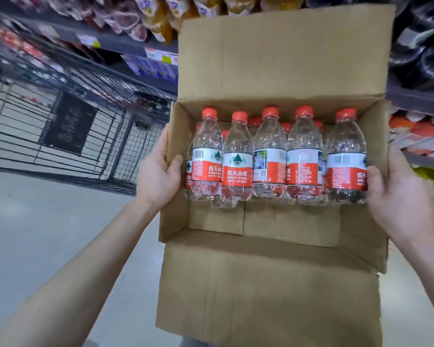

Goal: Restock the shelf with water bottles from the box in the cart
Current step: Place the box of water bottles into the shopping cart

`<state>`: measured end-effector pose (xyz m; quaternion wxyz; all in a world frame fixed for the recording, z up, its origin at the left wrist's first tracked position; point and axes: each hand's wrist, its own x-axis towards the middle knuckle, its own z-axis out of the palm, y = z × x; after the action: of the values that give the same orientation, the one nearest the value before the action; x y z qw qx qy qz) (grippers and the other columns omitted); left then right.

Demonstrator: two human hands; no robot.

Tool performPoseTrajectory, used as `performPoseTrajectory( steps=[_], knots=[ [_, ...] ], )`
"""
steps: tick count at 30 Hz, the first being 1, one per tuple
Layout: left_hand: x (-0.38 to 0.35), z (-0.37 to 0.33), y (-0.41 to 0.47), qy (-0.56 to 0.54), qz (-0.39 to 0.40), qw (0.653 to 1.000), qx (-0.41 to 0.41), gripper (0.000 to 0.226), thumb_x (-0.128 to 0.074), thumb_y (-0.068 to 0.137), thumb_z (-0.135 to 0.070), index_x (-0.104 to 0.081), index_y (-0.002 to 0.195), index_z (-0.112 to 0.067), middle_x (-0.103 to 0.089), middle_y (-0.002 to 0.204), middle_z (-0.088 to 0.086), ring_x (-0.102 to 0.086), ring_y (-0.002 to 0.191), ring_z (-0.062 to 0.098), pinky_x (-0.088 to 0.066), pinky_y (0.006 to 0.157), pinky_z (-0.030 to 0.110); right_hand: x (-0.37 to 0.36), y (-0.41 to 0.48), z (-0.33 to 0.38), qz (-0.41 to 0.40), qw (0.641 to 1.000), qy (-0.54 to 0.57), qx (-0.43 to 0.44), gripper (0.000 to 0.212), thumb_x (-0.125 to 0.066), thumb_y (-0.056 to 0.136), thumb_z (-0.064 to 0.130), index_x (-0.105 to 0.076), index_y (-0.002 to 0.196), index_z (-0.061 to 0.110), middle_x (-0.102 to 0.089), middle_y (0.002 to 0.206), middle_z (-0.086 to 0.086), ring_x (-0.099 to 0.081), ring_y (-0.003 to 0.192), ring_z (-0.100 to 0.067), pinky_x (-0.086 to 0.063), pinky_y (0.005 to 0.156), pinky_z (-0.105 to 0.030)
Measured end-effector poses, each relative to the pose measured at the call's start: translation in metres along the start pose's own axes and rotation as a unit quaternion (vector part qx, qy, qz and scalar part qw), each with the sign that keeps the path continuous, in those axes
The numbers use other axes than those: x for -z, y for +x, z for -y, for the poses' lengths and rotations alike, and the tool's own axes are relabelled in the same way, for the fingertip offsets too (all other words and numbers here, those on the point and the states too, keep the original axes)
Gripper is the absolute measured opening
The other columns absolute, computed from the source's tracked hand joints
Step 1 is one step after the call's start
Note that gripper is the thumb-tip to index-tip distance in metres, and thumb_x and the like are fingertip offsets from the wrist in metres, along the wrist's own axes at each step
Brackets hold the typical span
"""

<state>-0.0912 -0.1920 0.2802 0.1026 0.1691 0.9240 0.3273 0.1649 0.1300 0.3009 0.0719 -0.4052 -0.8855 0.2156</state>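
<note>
Shelves (pixel 105 43) behind: left grip (pixel 158 171) and right grip (pixel 396 196) each clasp a side wall of the box (pixel 261 221).

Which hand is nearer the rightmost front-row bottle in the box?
Right. The right hand grips the box by its right wall, thumb beside that bottle; the left hand grips the left wall, across the whole row.

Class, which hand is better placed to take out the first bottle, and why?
Probably the right hand: its thumb lies against the end bottle, while the left hand only grips the box wall.
</note>
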Motion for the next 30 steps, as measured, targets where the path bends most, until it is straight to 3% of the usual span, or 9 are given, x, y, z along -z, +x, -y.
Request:
performPoseTrajectory(
  steps=[4, 7, 11, 14, 17, 20, 23, 27, 30],
  knots=[
    [0.044, 0.036, 0.005, -0.004, 0.005, 1.0, -0.012, 0.078, -0.063, 0.101, -0.015, -0.029, 0.164, -0.044, -0.069, 0.09, -0.024, -0.068, 0.077, -0.004, -0.043, 0.063, -0.003, -0.006, -0.031, 0.05, -0.018, 1.0, 0.002, -0.011, 0.036, -0.04, 0.101, 0.031, -0.042, 0.137, 0.025, -0.07, 0.105, -0.022, -0.064, 0.088, -0.052, -0.054, 0.083, -0.06],
    [0.074, 0.078, 0.011, 0.002, 0.016, 0.999, -0.03, 0.079, -0.064, 0.099, -0.014, -0.03, 0.164, -0.044, -0.07, 0.08, -0.02, -0.066, 0.069, 0.004, -0.042, 0.059, -0.001, -0.017, -0.055, 0.099, -0.01, 0.999, -0.017, -0.029, 0.04, -0.041, 0.1, 0.036, -0.043, 0.137, 0.021, -0.07, 0.103, -0.022, -0.065, 0.09, -0.048, -0.055, 0.081, -0.059],
    [0.118, 0.143, 0.027, -0.009, 0.035, 0.999, -0.011, 0.077, -0.066, 0.101, -0.013, -0.033, 0.163, -0.042, -0.071, 0.09, -0.022, -0.065, 0.068, -0.012, -0.044, 0.065, -0.002, -0.046, -0.091, 0.178, 0.006, 0.997, -0.047, -0.066, 0.043, -0.04, 0.1, 0.037, -0.045, 0.138, 0.017, -0.072, 0.095, -0.022, -0.067, 0.082, -0.046, -0.056, 0.071, -0.054],
    [0.161, 0.189, 0.046, -0.018, 0.063, 0.998, -0.024, 0.076, -0.064, 0.102, -0.014, -0.031, 0.164, -0.043, -0.075, 0.115, -0.009, -0.068, 0.083, 0.003, -0.05, 0.083, 0.016, -0.073, -0.117, 0.239, 0.015, 0.995, -0.037, -0.094, 0.041, -0.043, 0.096, 0.035, -0.049, 0.133, 0.017, -0.072, 0.093, -0.018, -0.068, 0.085, -0.045, -0.054, 0.074, -0.05],
    [0.199, 0.226, 0.066, 0.019, 0.077, 0.997, -0.026, 0.077, -0.063, 0.101, -0.017, -0.029, 0.163, -0.046, -0.076, 0.099, -0.01, -0.065, 0.069, 0.005, -0.043, 0.061, 0.015, -0.1, -0.128, 0.284, 0.025, 0.991, -0.006, -0.132, 0.044, -0.044, 0.096, 0.037, -0.05, 0.134, 0.016, -0.07, 0.074, -0.016, -0.066, 0.078, -0.045, -0.054, 0.074, -0.051],
    [0.235, 0.254, 0.085, 0.026, 0.065, 0.997, -0.014, 0.079, -0.063, 0.102, -0.017, -0.027, 0.161, -0.054, -0.075, 0.093, -0.012, -0.065, 0.07, -0.007, -0.037, 0.063, 0.001, -0.126, -0.129, 0.318, 0.021, 0.992, 0.007, -0.124, 0.042, -0.044, 0.098, 0.038, -0.052, 0.134, 0.019, -0.07, 0.074, -0.015, -0.066, 0.077, -0.046, -0.054, 0.072, -0.048],
    [0.262, 0.273, 0.105, 0.023, 0.051, 0.998, -0.027, 0.079, -0.064, 0.101, -0.014, -0.028, 0.16, -0.053, -0.073, 0.108, -0.017, -0.059, 0.078, -0.024, -0.039, 0.072, 0.0, -0.149, -0.121, 0.348, 0.014, 0.994, 0.036, -0.098, 0.04, -0.047, 0.102, 0.03, -0.049, 0.142, 0.028, -0.074, 0.09, -0.017, -0.068, 0.085, -0.045, -0.055, 0.077, -0.049],
    [0.287, 0.293, 0.134, 0.028, 0.03, 0.999, -0.009, 0.078, -0.064, 0.102, -0.017, -0.028, 0.161, -0.051, -0.074, 0.118, -0.014, -0.065, 0.081, -0.013, -0.047, 0.081, 0.008, -0.175, -0.102, 0.377, 0.015, 0.995, 0.055, -0.083, 0.047, -0.046, 0.103, 0.028, -0.04, 0.148, 0.036, -0.072, 0.082, -0.009, -0.067, 0.078, -0.041, -0.054, 0.071, -0.044],
    [0.298, 0.299, 0.157, 0.032, 0.03, 0.999, -0.003, 0.077, -0.063, 0.102, -0.017, -0.028, 0.163, -0.049, -0.071, 0.094, -0.024, -0.066, 0.073, -0.013, -0.047, 0.071, 0.006, -0.187, -0.083, 0.397, 0.013, 0.995, 0.054, -0.077, 0.048, -0.049, 0.103, 0.025, -0.04, 0.149, 0.035, -0.061, 0.061, 0.004, -0.062, 0.066, -0.038, -0.044, 0.061, -0.037]
  ],
)
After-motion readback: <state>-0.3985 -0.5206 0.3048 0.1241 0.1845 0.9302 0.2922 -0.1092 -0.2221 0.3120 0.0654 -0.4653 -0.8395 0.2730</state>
